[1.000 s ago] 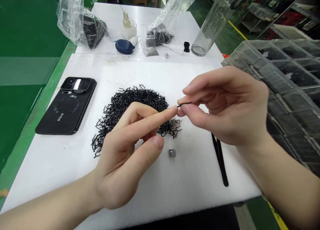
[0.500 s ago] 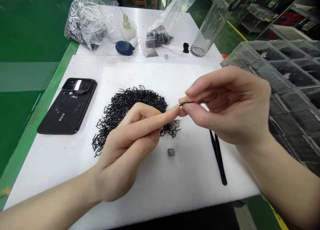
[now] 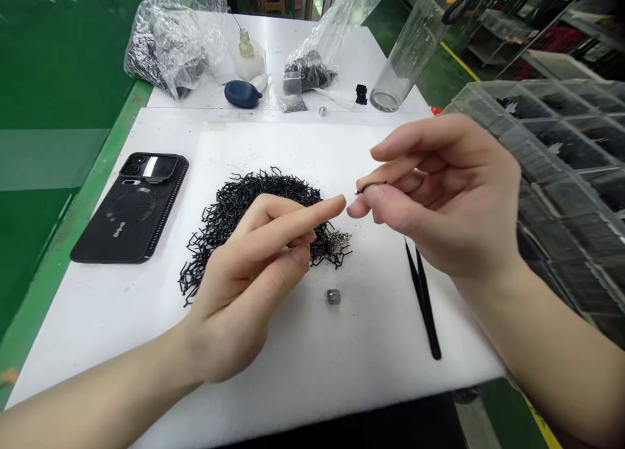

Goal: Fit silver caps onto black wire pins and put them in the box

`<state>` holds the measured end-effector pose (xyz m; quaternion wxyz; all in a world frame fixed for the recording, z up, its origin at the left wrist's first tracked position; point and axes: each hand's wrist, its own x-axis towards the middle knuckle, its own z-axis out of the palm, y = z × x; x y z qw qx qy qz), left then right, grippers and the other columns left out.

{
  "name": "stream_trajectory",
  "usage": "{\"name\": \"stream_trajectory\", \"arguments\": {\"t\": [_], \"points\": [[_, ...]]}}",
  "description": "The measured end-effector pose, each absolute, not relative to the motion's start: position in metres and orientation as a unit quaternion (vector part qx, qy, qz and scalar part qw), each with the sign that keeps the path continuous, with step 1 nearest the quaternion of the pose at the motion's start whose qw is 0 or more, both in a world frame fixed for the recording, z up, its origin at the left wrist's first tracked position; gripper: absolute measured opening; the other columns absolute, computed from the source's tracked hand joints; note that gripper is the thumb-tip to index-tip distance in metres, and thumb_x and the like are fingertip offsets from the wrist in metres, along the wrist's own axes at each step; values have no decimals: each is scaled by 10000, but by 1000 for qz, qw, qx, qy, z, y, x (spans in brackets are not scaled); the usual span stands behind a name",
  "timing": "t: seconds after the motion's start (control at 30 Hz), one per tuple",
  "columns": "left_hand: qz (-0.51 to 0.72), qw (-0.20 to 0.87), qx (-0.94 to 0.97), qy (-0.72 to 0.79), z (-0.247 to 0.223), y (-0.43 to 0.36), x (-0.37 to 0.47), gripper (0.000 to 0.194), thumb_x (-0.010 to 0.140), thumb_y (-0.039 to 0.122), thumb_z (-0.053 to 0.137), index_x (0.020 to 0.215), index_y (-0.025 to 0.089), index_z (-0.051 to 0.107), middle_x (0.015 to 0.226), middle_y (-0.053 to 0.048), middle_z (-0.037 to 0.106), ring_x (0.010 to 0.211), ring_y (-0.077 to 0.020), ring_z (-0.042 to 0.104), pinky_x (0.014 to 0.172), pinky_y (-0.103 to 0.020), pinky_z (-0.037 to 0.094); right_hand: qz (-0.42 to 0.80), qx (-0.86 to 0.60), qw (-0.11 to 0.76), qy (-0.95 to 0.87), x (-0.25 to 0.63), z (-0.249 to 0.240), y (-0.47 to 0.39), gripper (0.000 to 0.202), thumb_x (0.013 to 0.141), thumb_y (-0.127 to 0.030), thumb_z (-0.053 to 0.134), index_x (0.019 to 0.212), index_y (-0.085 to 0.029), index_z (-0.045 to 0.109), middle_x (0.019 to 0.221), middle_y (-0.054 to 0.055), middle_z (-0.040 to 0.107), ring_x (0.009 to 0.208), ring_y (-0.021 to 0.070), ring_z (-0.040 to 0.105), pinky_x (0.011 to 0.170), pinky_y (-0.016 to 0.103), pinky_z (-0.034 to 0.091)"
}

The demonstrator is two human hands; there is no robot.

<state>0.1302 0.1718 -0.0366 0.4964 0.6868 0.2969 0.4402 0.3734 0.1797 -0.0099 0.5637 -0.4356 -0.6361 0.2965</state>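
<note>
My right hand (image 3: 439,195) pinches a small bent black wire piece (image 3: 374,186) between thumb and fingers, above the table. A tiny pale spot shows at its left end. My left hand (image 3: 263,260) is held just left of it, index finger stretched out towards the wire piece but apart from it. Its thumb is away from the index finger, the other fingers are curled and partly hidden, and nothing shows in it. Behind this hand lies a heap of similar black wire pieces (image 3: 244,195). Tiny silvery bits (image 3: 339,242) lie at the heap's right edge.
Black tweezers (image 3: 424,302) lie below my right wrist. A small clear-grey cube (image 3: 333,297) sits nearer me. A phone (image 3: 131,208) lies left. At the back are plastic bags (image 3: 170,45), a blue oval object (image 3: 243,94) and a clear cylinder (image 3: 400,65). Compartment boxes (image 3: 561,123) stand right.
My hands have drawn apart: the left index fingertip has come off the wire piece. My right hand has moved slightly up with the wire piece still pinched.
</note>
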Motion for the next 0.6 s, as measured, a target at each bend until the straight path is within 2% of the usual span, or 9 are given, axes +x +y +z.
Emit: {"name": "stream_trajectory", "arguments": {"t": [0.07,0.13,0.2,0.3,0.37,0.47,0.6], "points": [[438,475,705,292,-37,173,131,481,1185,196,624,1534,462,820,1099,-39,691,1020,-179,690,964,-368,667,278,-452,553,-642,377,-5,181,298,887,-112,927,1068,-333,842,967,-56,858,832,177,858,771,360,742],[422,446,738,282,-39,173,132,434,1171,174,625,1480,376,851,1089,-38,703,957,-154,686,829,-301,631,251,-483,530,-650,388,5,183,340,835,-107,986,1038,-348,856,1038,-34,873,953,225,873,820,407,732],[380,421,781,260,-41,172,134,372,1137,144,636,1401,288,856,1108,-44,731,916,-139,704,738,-265,596,194,-532,496,-658,405,17,185,329,823,-168,1032,1051,-351,880,1044,0,885,1017,270,869,803,444,686],[301,375,848,224,-47,170,136,307,1082,146,667,1335,211,827,1126,-79,765,934,-170,749,768,-289,635,87,-589,431,-678,439,32,190,133,872,-229,999,938,-308,916,960,51,887,893,244,817,723,432,574],[280,336,873,218,-50,169,137,288,1079,144,654,1305,199,823,1112,-92,772,931,-184,753,774,-301,649,88,-622,360,-690,461,38,193,86,898,-245,982,889,-308,924,903,54,881,802,219,770,670,414,527],[271,316,880,229,-52,170,135,256,1099,125,649,1255,215,831,1129,-74,780,915,-150,770,768,-252,643,103,-655,267,-699,482,40,197,68,920,-294,985,885,-302,927,805,50,846,671,187,666,620,406,481],[252,307,882,253,-53,173,132,228,1123,162,675,1253,241,844,1168,-55,787,939,-138,789,824,-234,647,84,-710,189,-673,486,37,205,79,910,-236,972,859,-263,918,676,35,757,578,173,542,627,418,462]]}}
